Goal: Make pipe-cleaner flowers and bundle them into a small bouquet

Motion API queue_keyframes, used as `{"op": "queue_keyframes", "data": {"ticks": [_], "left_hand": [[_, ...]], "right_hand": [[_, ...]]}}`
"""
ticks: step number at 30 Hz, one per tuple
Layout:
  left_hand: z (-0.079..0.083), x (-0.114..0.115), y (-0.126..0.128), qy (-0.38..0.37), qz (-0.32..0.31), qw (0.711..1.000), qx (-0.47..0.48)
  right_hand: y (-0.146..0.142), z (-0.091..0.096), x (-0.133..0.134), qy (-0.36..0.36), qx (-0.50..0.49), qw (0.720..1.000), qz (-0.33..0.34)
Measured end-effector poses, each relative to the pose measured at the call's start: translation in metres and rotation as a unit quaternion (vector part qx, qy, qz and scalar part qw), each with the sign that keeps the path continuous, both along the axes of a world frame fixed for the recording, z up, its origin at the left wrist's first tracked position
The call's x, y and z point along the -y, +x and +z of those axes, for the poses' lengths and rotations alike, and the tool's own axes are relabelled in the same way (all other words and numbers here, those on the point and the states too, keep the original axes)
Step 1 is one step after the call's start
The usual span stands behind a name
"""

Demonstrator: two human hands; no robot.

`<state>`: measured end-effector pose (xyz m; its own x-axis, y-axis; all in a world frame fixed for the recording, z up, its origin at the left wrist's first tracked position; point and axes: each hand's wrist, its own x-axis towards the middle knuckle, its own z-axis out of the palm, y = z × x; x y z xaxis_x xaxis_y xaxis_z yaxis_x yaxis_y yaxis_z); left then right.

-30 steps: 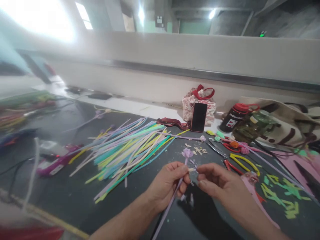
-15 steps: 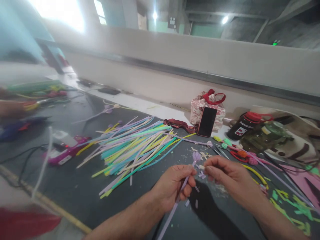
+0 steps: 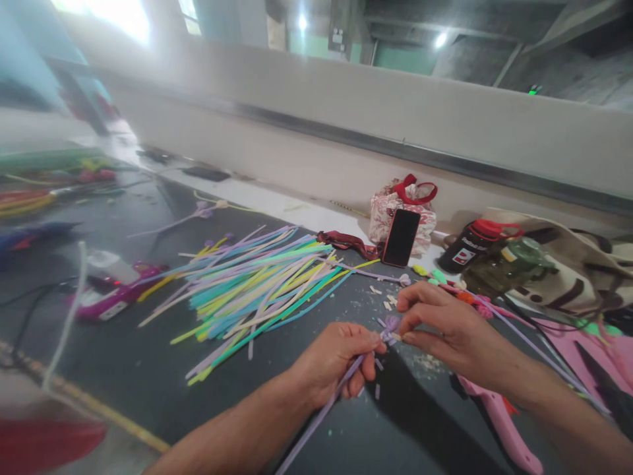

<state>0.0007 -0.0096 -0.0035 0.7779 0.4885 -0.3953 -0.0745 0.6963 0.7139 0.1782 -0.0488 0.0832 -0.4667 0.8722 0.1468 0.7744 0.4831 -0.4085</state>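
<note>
My left hand [image 3: 341, 363] is closed around the stem of a purple pipe cleaner flower [image 3: 326, 409], whose long stem runs down toward me. Its small looped head [image 3: 390, 324] sticks out past the fingertips. At the head, the thumb and fingers of my right hand [image 3: 435, 323] pinch a small cream piece [image 3: 395, 337], apparently touching the flower. Short purple and cream scraps [image 3: 390, 302] lie on the dark table under and behind the hands.
A pile of pastel pipe cleaners [image 3: 262, 284] lies left of my hands. A magenta glue gun [image 3: 116, 293] sits farther left. Behind are a phone [image 3: 400, 237], a patterned bag [image 3: 383, 214] and a black bottle [image 3: 467, 247]. A pink handle [image 3: 504, 425] shows below my right forearm.
My right hand has brought the cream piece in against the flower head. The view has shifted slightly, and the pink handle now shows. At far left, another person's hand has left view.
</note>
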Motion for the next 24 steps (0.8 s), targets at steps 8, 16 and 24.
{"op": "queue_keyframes", "data": {"ticks": [8,16,24], "left_hand": [[0.002,-0.006,-0.003,0.026,0.107,0.994,0.012],[0.005,-0.011,-0.005,0.043,0.196,0.979,0.026],[0.001,-0.010,-0.002,0.029,0.197,0.978,0.061]], "right_hand": [[0.001,-0.009,0.007,-0.072,-0.109,0.990,-0.050],[-0.002,-0.036,0.006,-0.148,-0.277,0.943,-0.106],[-0.020,-0.052,-0.010,-0.133,-0.270,0.948,-0.100]]}}
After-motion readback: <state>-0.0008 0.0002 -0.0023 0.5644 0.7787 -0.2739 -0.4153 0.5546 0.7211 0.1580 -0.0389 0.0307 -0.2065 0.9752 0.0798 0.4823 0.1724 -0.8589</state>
